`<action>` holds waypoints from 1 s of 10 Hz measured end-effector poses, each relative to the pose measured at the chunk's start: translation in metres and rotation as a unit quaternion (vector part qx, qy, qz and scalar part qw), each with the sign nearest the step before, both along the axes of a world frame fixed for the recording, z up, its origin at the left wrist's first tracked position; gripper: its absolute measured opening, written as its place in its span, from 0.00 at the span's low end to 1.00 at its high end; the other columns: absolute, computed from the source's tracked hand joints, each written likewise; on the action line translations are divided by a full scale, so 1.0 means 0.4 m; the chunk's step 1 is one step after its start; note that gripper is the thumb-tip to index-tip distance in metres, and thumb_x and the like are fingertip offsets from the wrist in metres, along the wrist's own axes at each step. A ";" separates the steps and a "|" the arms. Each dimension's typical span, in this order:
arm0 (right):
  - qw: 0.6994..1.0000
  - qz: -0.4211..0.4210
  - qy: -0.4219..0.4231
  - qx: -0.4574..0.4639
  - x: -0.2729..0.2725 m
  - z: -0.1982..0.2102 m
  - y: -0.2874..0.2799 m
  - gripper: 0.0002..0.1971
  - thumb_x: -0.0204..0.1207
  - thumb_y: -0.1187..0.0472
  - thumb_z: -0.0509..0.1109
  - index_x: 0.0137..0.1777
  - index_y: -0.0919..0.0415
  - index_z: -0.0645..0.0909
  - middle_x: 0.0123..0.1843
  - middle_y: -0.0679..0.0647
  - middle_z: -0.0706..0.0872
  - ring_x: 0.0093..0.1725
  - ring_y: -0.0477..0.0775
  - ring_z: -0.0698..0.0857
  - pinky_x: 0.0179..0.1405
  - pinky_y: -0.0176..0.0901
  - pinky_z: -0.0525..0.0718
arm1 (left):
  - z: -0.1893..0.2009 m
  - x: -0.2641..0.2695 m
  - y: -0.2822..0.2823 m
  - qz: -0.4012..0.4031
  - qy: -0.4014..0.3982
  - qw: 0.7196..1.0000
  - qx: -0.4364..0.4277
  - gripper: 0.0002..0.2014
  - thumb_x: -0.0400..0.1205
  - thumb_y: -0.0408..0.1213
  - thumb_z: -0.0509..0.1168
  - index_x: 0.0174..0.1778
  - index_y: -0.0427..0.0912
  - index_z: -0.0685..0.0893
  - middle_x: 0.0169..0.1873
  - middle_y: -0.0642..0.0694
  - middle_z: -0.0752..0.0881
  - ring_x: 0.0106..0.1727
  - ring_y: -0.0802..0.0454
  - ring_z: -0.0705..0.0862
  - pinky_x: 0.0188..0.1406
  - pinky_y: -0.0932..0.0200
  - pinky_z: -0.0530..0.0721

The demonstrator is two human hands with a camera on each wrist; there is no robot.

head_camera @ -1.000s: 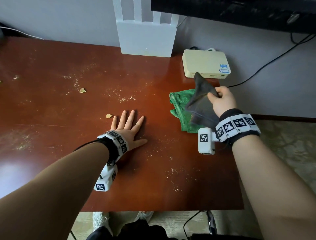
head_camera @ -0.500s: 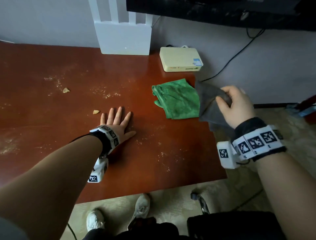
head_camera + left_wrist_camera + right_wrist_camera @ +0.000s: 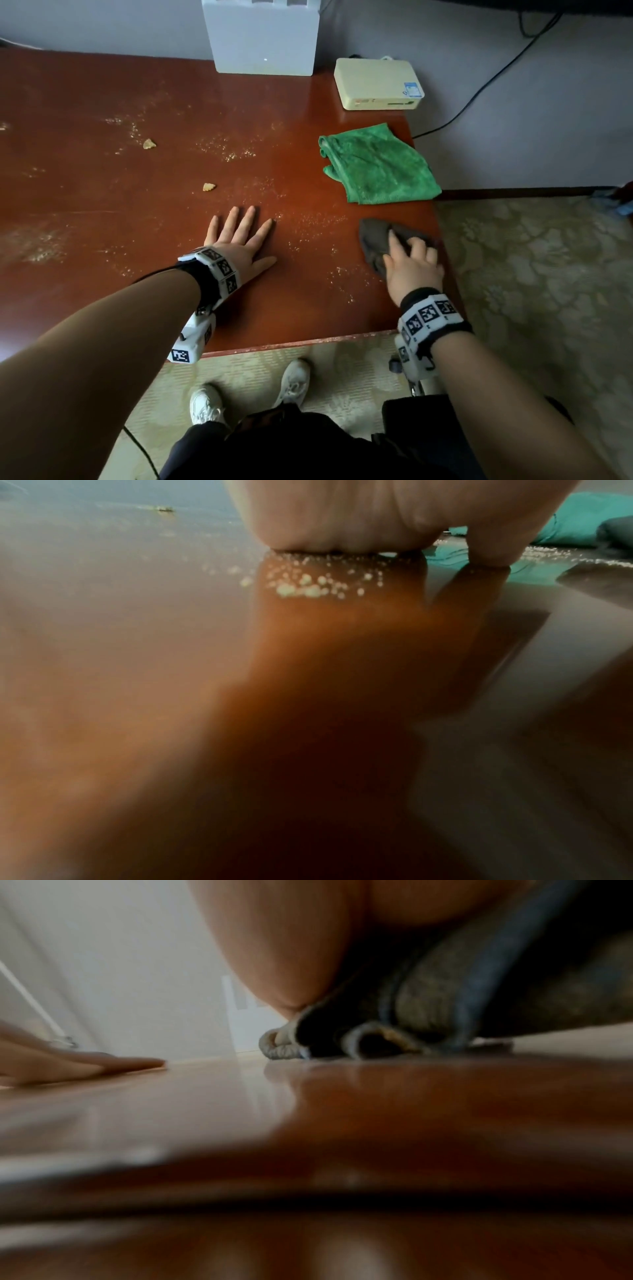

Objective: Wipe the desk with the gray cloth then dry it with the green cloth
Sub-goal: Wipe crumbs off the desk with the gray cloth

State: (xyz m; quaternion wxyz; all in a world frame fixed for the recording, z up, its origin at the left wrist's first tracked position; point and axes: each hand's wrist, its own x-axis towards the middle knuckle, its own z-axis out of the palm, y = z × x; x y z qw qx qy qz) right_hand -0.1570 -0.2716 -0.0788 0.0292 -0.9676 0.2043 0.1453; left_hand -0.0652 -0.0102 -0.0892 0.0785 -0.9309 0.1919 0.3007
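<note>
**Gray cloth down on the worktop, green cloth lying apart**

Head view: the right hand (image 3: pixel 412 270) presses the bunched gray cloth (image 3: pixel 375 240) onto the glossy red-brown worktop (image 3: pixel 102 205) near its right edge, fingers curled over the fabric — a grasping grip. Half a second ago this cloth hung in the air beside the edge. The left hand (image 3: pixel 239 245) lies flat, fingers spread, grasping nothing, as before. The green cloth (image 3: pixel 376 166), fluffy and folded, lies behind the gray one, apart from it. Fine crumbs (image 3: pixel 226 150) and two bigger flakes are scattered over the surface. A white box (image 3: pixel 263 37) and a cream device (image 3: pixel 376 84) stand at the wall.

Left wrist view: the palm (image 3: pixel 342 515) touches the surface, with pale grains (image 3: pixel 308 585) just before it — rounder here than from above.

Right wrist view: only here the gray cloth's (image 3: pixel 445 1007) stitched hem and coarse weave show, under the thumb (image 3: pixel 284 947).
</note>
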 end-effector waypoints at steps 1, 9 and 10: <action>0.994 0.091 0.012 0.050 -0.025 -0.002 0.098 0.24 0.85 0.50 0.50 0.81 0.45 0.56 0.75 0.57 0.62 0.69 0.62 0.67 0.61 0.53 0.75 | 0.005 -0.012 0.005 -0.004 0.007 1.000 0.004 0.35 0.82 0.65 0.41 0.79 0.59 0.30 0.80 0.49 0.28 0.81 0.45 0.29 0.79 0.41 0.32; 0.983 -0.129 -0.091 0.094 -0.083 0.012 -0.087 0.24 0.83 0.55 0.56 0.79 0.46 0.61 0.74 0.59 0.65 0.68 0.64 0.74 0.62 0.53 0.77 | 0.021 -0.037 0.011 0.002 0.025 1.000 0.007 0.35 0.82 0.64 0.41 0.79 0.59 0.30 0.79 0.49 0.27 0.80 0.45 0.28 0.79 0.41 0.32; 0.987 -0.153 -0.023 0.048 -0.108 0.003 -0.068 0.25 0.84 0.54 0.54 0.80 0.48 0.58 0.74 0.60 0.63 0.69 0.65 0.71 0.63 0.55 0.76 | 0.020 -0.038 0.010 0.000 0.023 1.000 0.011 0.35 0.82 0.64 0.41 0.79 0.59 0.30 0.79 0.49 0.27 0.80 0.45 0.28 0.79 0.41 0.32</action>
